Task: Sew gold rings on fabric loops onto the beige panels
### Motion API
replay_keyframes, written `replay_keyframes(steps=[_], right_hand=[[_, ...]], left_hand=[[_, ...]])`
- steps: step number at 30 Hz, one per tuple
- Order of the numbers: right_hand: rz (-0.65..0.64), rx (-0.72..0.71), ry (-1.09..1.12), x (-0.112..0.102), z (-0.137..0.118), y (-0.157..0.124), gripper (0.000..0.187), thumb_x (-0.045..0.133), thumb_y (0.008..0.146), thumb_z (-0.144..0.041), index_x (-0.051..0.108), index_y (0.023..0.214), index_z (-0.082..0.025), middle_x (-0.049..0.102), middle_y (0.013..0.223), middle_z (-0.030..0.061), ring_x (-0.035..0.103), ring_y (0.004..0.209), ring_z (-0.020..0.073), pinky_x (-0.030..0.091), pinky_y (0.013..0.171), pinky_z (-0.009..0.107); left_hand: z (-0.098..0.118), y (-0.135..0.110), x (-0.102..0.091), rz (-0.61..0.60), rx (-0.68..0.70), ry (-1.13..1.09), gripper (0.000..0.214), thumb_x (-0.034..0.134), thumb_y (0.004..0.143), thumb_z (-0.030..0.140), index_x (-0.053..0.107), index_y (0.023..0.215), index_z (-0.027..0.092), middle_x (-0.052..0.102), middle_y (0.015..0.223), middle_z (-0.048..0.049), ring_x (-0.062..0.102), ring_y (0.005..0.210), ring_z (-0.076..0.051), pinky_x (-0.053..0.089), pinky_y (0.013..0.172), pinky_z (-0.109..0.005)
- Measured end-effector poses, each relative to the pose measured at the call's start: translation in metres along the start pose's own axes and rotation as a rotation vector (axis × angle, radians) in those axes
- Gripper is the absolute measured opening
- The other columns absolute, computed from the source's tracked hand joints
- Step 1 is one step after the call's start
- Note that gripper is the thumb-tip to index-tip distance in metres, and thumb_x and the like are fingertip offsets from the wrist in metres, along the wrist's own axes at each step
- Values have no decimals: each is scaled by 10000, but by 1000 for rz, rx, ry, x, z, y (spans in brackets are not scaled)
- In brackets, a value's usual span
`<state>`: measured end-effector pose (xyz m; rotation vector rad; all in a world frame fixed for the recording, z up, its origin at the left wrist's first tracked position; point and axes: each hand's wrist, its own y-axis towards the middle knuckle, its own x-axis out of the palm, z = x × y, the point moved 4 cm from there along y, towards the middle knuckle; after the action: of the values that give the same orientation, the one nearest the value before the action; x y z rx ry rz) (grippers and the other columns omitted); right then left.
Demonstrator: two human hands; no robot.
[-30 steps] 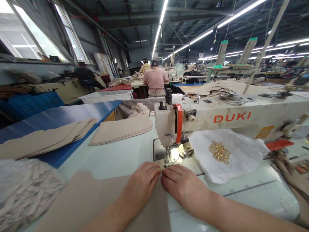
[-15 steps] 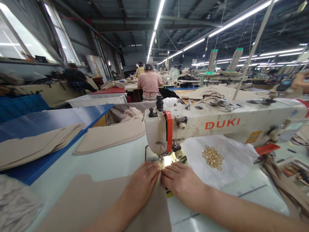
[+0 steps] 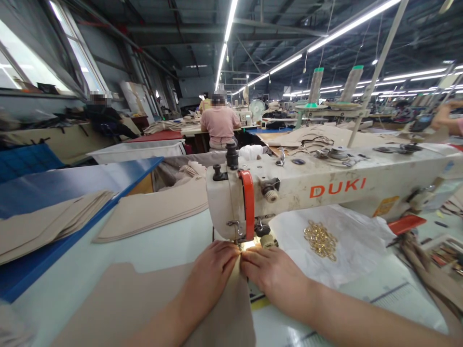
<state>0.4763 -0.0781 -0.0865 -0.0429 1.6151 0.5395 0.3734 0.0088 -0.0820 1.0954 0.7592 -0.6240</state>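
A flat beige fabric panel (image 3: 152,299) lies on the pale machine table, its top edge running under the head of the sewing machine (image 3: 231,202). My left hand (image 3: 213,270) rests on the panel, fingers bent and pressed together on its edge just in front of the lit needle area. From the other side, my right hand (image 3: 271,272) pinches the same edge, its fingertips almost touching the left ones. Both hands hide the presser foot and whatever small piece may be between the fingertips.
Gold metal rings (image 3: 320,240) sit on a white plastic bag (image 3: 289,231) right of the needle. Stacked beige panels (image 3: 155,212) lie behind left; more panels (image 3: 54,221) rest on a blue board (image 3: 126,168). A red tray (image 3: 407,225) stands under the machine arm. Co-workers sit farther back.
The camera view has shifted slightly, so the machine head appears a little lower and farther left. Both hands keep their hold beside the needle, with hardly any movement.
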Motion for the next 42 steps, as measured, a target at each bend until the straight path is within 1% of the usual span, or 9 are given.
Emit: replay_keyframes(steps=[10,15,18,22,25,31,34,37,42], right_hand=[[2,-1,-9,2,1,1,63,586,903,-152,595,964,-139,650,1019,72,574,970,217,438,766,336],[1,11,4,3,1,2,78,620,879,-146,607,951,-122,658,1011,75,588,959,232,459,773,350],[12,12,20,1,-1,0,98,623,876,-148,618,966,-110,664,1032,80,590,983,231,467,821,348],[37,-24,71,-4,-6,-6,129,592,897,-152,625,1010,-98,673,1052,81,585,1021,206,444,919,325],[47,-63,86,-5,-8,-10,122,579,907,-161,631,1002,-105,677,1054,82,579,1040,197,433,943,317],[36,-94,55,-4,-8,-9,84,574,914,-176,628,941,-117,672,1007,70,584,975,200,447,883,323],[21,-104,35,-4,-9,-8,86,563,923,-185,621,907,-124,665,977,62,580,926,193,448,844,318],[20,-107,25,-5,-8,-7,90,554,930,-187,619,910,-129,658,982,58,569,931,186,440,838,311],[17,-105,26,-4,-7,-6,110,541,941,-211,610,896,-138,655,951,36,566,901,178,436,799,304]], left_hand=[[-2,2,-1,24,6,2,204,498,856,109,669,798,204,734,824,-30,675,778,-184,569,726,-298],[-3,2,-1,11,-32,6,177,539,841,94,681,809,194,738,861,-33,675,825,-188,566,764,-300],[-1,1,-2,-1,-38,-6,180,531,851,96,679,814,191,735,860,-30,669,838,-183,564,787,-304],[5,-5,-6,5,-21,13,191,490,879,115,674,899,162,729,907,-60,660,877,-195,565,821,-334],[6,-13,-7,-26,-14,55,226,454,905,141,653,1011,155,719,992,-80,654,949,-206,557,867,-366],[6,-23,1,-132,137,192,308,388,911,102,624,1108,123,701,1115,-122,631,1079,-228,525,953,-400],[4,-24,2,-153,147,189,325,389,904,107,618,1133,118,689,1150,-136,624,1108,-237,521,965,-410],[1,-24,2,-172,132,159,334,397,902,112,621,1148,143,679,1182,-121,615,1129,-228,518,973,-400],[-1,-23,1,-143,140,171,332,403,904,116,634,1141,138,690,1165,-114,635,1098,-220,533,954,-373]])
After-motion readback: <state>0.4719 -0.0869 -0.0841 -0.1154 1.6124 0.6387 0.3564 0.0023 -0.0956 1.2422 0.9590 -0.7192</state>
